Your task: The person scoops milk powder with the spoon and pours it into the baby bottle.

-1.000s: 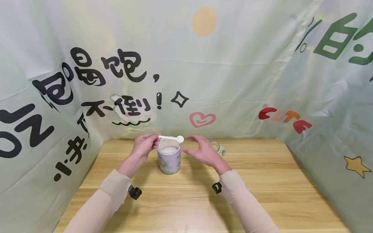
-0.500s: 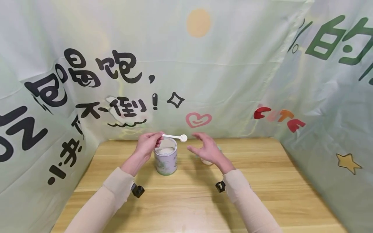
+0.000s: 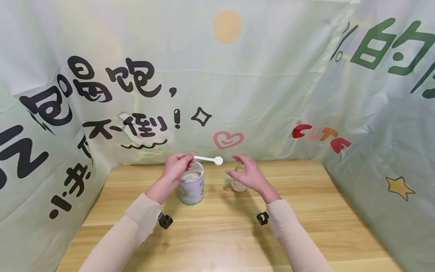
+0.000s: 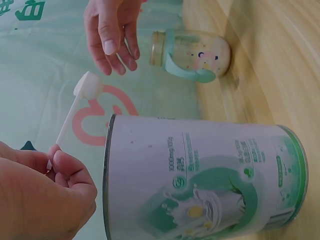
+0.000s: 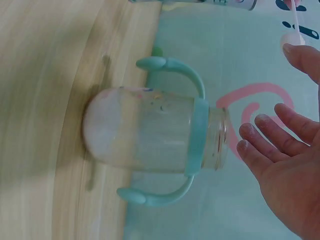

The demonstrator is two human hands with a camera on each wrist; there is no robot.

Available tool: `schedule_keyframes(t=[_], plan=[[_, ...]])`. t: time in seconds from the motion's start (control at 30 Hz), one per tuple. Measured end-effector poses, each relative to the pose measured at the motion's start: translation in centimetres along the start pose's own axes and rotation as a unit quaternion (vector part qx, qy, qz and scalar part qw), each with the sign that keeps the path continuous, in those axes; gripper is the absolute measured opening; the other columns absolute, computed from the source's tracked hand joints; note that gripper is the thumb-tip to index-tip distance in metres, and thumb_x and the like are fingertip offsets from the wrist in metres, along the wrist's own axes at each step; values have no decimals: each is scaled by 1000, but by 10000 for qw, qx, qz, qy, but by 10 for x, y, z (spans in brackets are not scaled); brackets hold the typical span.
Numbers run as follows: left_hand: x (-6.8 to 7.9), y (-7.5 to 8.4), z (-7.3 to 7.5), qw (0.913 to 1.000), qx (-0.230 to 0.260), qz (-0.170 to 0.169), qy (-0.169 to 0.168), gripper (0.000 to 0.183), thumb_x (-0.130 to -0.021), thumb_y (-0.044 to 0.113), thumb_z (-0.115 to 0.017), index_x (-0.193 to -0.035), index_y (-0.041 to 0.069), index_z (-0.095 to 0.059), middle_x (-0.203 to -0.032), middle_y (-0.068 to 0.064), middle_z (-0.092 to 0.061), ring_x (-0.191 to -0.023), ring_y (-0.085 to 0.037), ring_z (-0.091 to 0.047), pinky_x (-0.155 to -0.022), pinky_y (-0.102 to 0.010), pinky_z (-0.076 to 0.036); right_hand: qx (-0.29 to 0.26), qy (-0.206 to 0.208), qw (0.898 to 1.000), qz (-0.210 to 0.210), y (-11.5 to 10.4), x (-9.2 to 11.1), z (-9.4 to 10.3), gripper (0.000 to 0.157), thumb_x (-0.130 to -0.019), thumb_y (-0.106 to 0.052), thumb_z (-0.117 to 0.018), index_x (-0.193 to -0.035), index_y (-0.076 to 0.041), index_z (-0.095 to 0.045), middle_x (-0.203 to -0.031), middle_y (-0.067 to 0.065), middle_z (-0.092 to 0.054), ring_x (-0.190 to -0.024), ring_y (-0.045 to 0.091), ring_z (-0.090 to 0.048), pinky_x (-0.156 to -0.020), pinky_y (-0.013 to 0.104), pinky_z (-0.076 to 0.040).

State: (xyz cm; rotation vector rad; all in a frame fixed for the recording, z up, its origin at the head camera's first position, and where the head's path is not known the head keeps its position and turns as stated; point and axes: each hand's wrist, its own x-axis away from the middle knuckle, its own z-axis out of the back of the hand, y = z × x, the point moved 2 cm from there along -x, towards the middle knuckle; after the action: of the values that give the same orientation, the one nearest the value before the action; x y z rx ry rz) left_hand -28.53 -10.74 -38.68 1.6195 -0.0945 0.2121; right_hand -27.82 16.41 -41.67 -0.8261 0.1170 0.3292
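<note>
From my end, I see the person's left hand point(image 3: 176, 165) pinching the handle of a white scoop point(image 3: 206, 159) between thumb and fingers. The scoop's bowl points right, above the table point(image 3: 217, 241), between the tin and the bottle. The right hand point(image 3: 250, 172) has its fingers spread apart and loosely bent, holding nothing, just above the bottle's mouth and near the scoop.

The lilac tin point(image 3: 191, 190) stands upright on the left, its top uncovered, with pale powder inside. In the left wrist view I can make out "1000mg/100g" on its label, beside Chinese characters too small for me to read, a splash picture and a green swirl. The clear bottle point(image 5: 155, 132) stands upright to the tin's right, with a mint-green collar and two handles point(image 5: 157, 198), small printed figures on its side and white powder in the bottom.

On the far cloth point(image 3: 163, 30) I read black lettering, "喝饱," above "不倒!", near a pink heart point(image 3: 229, 139). Farther right I read "CUTE" point(image 3: 321, 136) in red, pink and orange, and a big green "的" point(image 3: 374, 43) above a yellow star point(image 3: 400, 187).
</note>
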Motion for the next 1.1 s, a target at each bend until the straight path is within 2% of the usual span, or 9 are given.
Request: schedule_keyframes(t=[0.47,0.67,1.1], plan=[[-1,-1,-21,9997,134,-180,-124,28,-101,9,-70,-124,-6,-73,-79,2,-73,-69,-7,-59,-61,-17,-52,147,174,9996,-137,17,10,15,70,-94,-42,-78,-149,-7,-55,-150,14,-60,-144,36,-51,-118,57,-43],[-1,-1,-29,9997,71,-200,-142,25,-100,9,-70,-121,-5,-75,-79,2,-74,-71,-8,-59,-62,-18,-52,204,220,9994,-147,22,13,20,71,-94,-42,-78,-149,-5,-55,-151,15,-59,-145,37,-50,-119,59,-41],[-3,-4,-39,9995,-49,-165,-283,26,-101,12,-70,-121,-3,-76,-81,0,-74,-69,-7,-58,-61,-18,-51,326,312,9986,-284,32,18,22,68,-93,-41,-80,-146,-5,-57,-148,18,-60,-140,38,-55,-116,59,-44]])
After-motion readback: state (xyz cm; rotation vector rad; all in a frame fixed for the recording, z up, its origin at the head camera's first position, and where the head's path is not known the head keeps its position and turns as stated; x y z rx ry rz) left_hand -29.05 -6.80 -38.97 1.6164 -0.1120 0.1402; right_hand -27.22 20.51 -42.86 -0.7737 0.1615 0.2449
